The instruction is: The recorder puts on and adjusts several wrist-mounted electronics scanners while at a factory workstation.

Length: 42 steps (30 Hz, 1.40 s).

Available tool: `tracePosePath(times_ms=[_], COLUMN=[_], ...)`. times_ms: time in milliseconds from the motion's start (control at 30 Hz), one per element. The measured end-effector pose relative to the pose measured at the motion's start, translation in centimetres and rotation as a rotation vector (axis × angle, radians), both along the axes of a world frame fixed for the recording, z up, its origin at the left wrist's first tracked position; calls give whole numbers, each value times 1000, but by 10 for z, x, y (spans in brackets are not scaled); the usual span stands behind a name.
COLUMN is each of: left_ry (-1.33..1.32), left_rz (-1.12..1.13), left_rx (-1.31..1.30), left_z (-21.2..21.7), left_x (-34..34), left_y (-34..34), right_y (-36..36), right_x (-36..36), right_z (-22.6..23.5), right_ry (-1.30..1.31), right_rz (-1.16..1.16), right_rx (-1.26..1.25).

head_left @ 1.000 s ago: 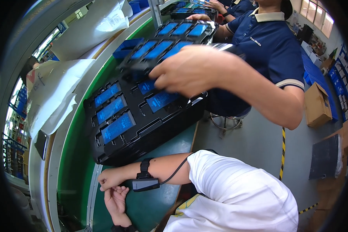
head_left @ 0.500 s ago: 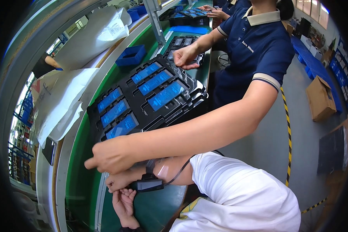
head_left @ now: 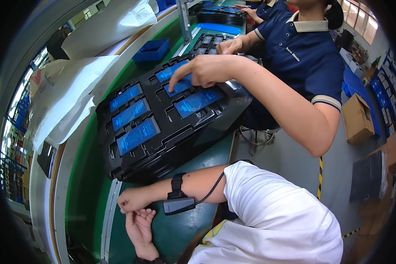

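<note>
My right hand (head_left: pixel 133 199) is closed, its fingers curled under and apparently empty. It touches my left hand (head_left: pixel 141 225) at the near end of the green worktop. The left palm faces up, fingers loosely bent and apart, with nothing in it. Beyond them stands a stack of black plastic trays (head_left: pixel 163 143). Flat blue rectangular packs (head_left: pixel 138 135) sit in the pockets of the top tray. A co-worker's hand (head_left: pixel 207 70) reaches over the far packs with a finger pointing down. The co-worker's other hand (head_left: pixel 229 46) is at the stack's far side.
A black strapped device (head_left: pixel 179 205) is on my right forearm. Beyond the stack are a blue bin (head_left: pixel 152 49) and more black trays (head_left: pixel 207 43). White sheeting (head_left: pixel 64 99) hangs over the ledge at the left. A stool (head_left: pixel 258 136) stands beside the bench, and a cardboard box (head_left: pixel 357 118) farther right.
The co-worker's near arm has swung from in front of the tray stack to above its far packs, uncovering the near side. My hands stay together, in nearly the same pose.
</note>
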<state>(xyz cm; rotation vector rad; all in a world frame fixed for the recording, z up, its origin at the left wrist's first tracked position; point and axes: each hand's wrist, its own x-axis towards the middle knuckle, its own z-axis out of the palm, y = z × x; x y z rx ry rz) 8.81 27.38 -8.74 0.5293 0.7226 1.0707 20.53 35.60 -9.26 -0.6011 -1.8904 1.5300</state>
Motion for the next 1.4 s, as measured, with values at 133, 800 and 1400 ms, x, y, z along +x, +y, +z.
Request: tracePosePath(times_ms=[133,800,1400], left_ry=[-30,-88,-76], left_rz=[4,29,88], left_rx=[-28,-35,-116], left_z=[-6,-2,2], left_x=[-4,-2,1], left_y=[-2,-8,-6], right_y=[0,-4,-3], right_x=[-3,1,5], right_z=[-8,1,7], right_ry=[44,59,61], right_rz=[33,28,37], right_rx=[-35,-106,-108])
